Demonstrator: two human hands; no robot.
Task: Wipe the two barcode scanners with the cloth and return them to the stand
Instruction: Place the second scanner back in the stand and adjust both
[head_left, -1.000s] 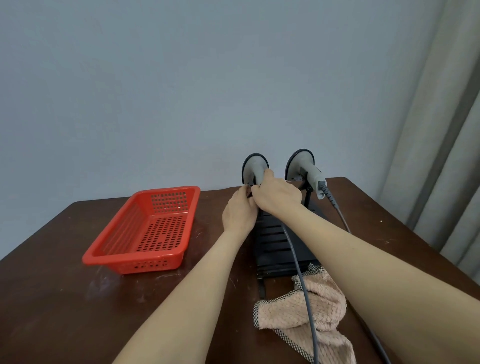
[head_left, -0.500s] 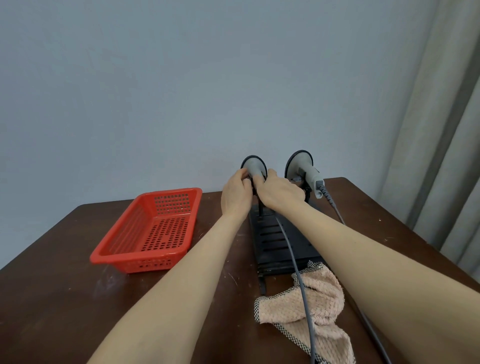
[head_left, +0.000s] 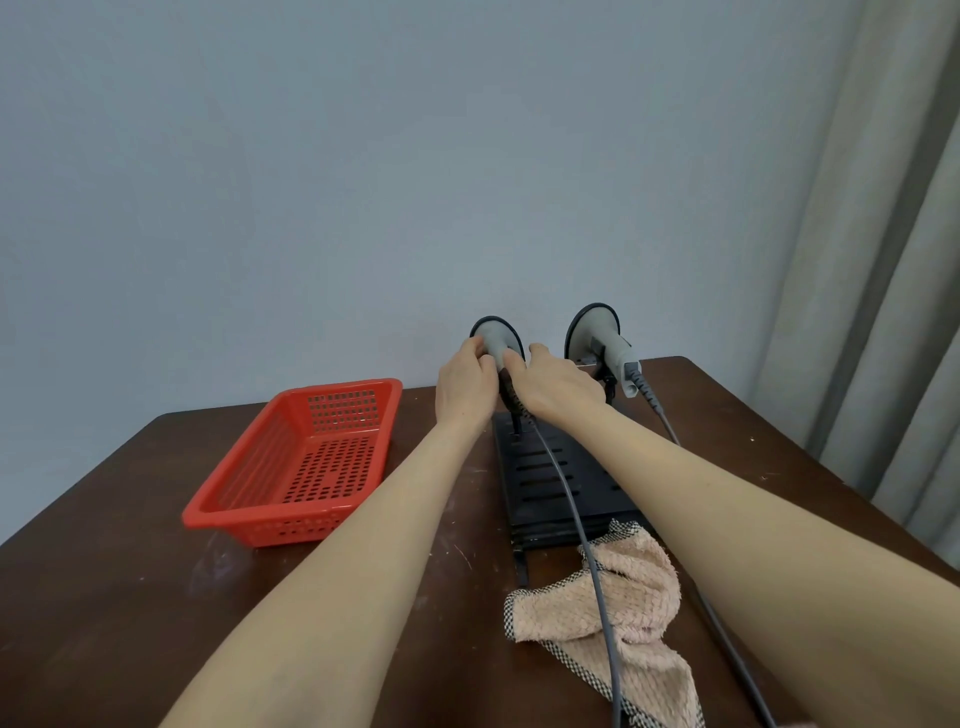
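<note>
I judge it best to hold the left scanner (head_left: 496, 338) upright over its post at the stand's (head_left: 550, 478) twelve o'clock end, minding its cable (head_left: 567, 483). My left hand (head_left: 465, 384) and right hand (head_left: 556, 387) both curl round it. The cloth (head_left: 613, 608) lies at the stand's six o'clock, and the other scanner (head_left: 602, 338) sits at one o'clock.

Plain pale blue-grey wall (head_left: 363, 182) fills the upper and middle frame, evenly lit, no marks. Grey-beige curtain (head_left: 883, 260) hangs in vertical folds down the right edge. Dark brown wooden table (head_left: 104, 597) spans the lower frame, its top scuffed with pale specks and scratches, far edge against the wall.
</note>
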